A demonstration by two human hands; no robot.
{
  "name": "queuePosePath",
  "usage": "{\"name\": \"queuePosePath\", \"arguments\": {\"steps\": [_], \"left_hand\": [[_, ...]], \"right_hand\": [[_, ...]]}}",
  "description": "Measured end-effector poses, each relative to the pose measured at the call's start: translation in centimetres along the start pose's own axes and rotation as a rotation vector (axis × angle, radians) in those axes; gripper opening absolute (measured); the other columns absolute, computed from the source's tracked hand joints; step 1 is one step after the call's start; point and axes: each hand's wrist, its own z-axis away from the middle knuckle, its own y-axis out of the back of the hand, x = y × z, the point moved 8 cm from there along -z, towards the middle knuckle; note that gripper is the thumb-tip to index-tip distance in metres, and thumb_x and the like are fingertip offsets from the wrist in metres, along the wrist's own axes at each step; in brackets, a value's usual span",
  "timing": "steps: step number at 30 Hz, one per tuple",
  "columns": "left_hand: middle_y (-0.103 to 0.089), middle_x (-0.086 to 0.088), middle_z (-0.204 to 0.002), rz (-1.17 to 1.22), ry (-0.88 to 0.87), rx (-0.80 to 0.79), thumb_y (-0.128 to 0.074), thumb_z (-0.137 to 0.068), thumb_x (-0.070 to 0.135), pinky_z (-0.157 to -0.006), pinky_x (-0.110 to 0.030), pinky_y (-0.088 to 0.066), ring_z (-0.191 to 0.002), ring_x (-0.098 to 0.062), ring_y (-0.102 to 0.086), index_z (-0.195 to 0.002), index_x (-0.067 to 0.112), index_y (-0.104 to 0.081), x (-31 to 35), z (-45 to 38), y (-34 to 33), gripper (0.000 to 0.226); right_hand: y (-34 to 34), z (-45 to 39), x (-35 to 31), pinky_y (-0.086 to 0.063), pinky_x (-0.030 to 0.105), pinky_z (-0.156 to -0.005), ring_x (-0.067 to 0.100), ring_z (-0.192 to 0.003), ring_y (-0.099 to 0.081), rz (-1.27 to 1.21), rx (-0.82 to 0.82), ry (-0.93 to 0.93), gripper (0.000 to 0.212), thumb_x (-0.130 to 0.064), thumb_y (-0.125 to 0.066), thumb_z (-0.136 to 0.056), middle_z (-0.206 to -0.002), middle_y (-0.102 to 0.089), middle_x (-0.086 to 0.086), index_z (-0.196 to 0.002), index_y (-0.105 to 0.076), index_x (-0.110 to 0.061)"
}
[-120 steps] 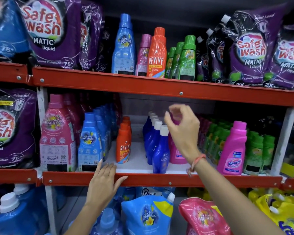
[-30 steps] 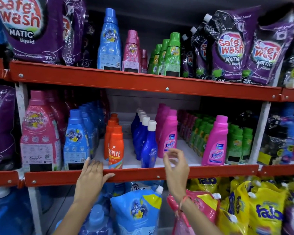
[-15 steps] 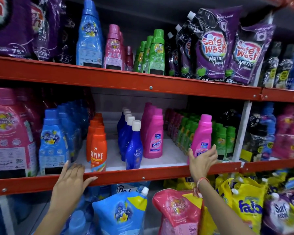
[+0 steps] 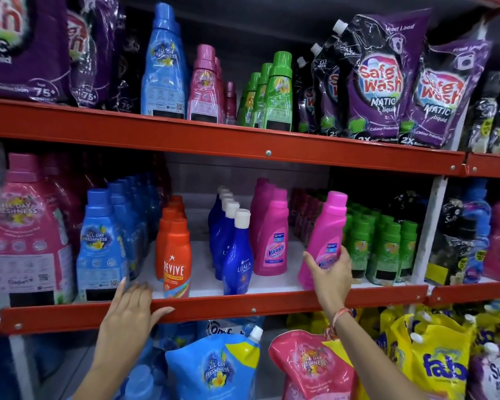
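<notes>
I face store shelves of laundry liquids. My right hand (image 4: 331,272) grips the lower body of a pink Vanish bottle (image 4: 326,223) that leans left on the middle shelf, with thumb and fingers wrapped around its sides. My left hand (image 4: 130,310) rests flat, fingers straight, on the red front rail of the middle shelf (image 4: 243,310). A row of pink Vanish bottles (image 4: 270,235) stands just left of the held bottle. Green bottles (image 4: 381,243) stand to its right.
On the middle shelf stand orange Revive bottles (image 4: 173,255), blue Ujala bottles (image 4: 237,255), light-blue softener bottles (image 4: 101,243) and a large pink bottle (image 4: 29,235). The upper shelf (image 4: 214,145) carries bottles and purple Safe Wash pouches (image 4: 384,76). Refill pouches (image 4: 217,368) fill the bottom.
My right hand has closed around the lone pink Vanish bottle and tipped it to the left. The view has shifted right. My left hand stays on the shelf rail.
</notes>
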Motion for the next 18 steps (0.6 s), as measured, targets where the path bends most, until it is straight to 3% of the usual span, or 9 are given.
{"name": "queuePosePath", "arguments": {"steps": [5, 10, 12, 15, 18], "left_hand": [[-0.07, -0.021, -0.092, 0.003, -0.008, 0.011, -0.027, -0.088, 0.061, -0.105, -0.05, -0.042, -0.092, -0.033, -0.068, -0.096, -0.004, -0.063, -0.1, -0.1, 0.0, 0.075], [-0.07, -0.021, -0.093, 0.006, -0.024, 0.013, -0.028, -0.088, 0.061, -0.106, -0.048, -0.04, -0.094, -0.032, -0.068, -0.096, -0.004, -0.064, 0.1, 0.1, 0.1, 0.075], [-0.07, -0.02, -0.093, 0.009, -0.028, 0.018, -0.029, -0.087, 0.061, -0.106, -0.048, -0.04, -0.096, -0.032, -0.068, -0.097, -0.004, -0.064, 0.1, 0.1, 0.0, 0.074], [-0.071, -0.02, -0.091, 0.01, -0.032, 0.038, -0.025, -0.088, 0.061, -0.105, -0.047, -0.041, -0.095, -0.032, -0.069, -0.095, -0.004, -0.065, 0.1, 0.1, 0.0, 0.077], [-0.071, -0.02, -0.089, 0.011, -0.051, 0.058, -0.021, -0.09, 0.061, -0.104, -0.046, -0.039, -0.093, -0.032, -0.069, -0.093, -0.005, -0.066, 0.3, 0.1, 0.4, 0.08]], "right_hand": [[-3.7, 1.6, -2.2, -0.051, 0.043, -0.096, 0.023, -0.11, -0.062, -0.148, -0.266, 0.03, 0.087, -0.051, -0.08, -0.065, -0.123, -0.063, 0.008, -0.135, -0.046, -0.012], [-5.3, 3.1, -2.9, -0.047, 0.011, -0.071, -0.002, -0.09, -0.061, -0.203, -0.397, 0.028, 0.071, -0.048, -0.083, -0.062, -0.107, -0.066, -0.003, -0.12, -0.05, -0.024], [-5.6, 3.4, -2.7, -0.052, 0.016, -0.074, 0.002, -0.093, -0.063, -0.221, -0.425, 0.021, 0.076, -0.047, -0.083, -0.062, -0.109, -0.066, -0.002, -0.124, -0.05, -0.02], [-5.8, 3.5, -2.2, -0.056, 0.039, -0.088, 0.015, -0.099, -0.066, -0.255, -0.453, 0.002, 0.071, -0.043, -0.084, -0.064, -0.113, -0.067, 0.004, -0.123, -0.05, -0.023], [-5.7, 3.4, -2.1, -0.056, 0.036, -0.086, 0.01, -0.095, -0.066, -0.261, -0.48, -0.003, 0.062, -0.038, -0.083, -0.067, -0.108, -0.068, 0.0, -0.118, -0.048, -0.028]]}}
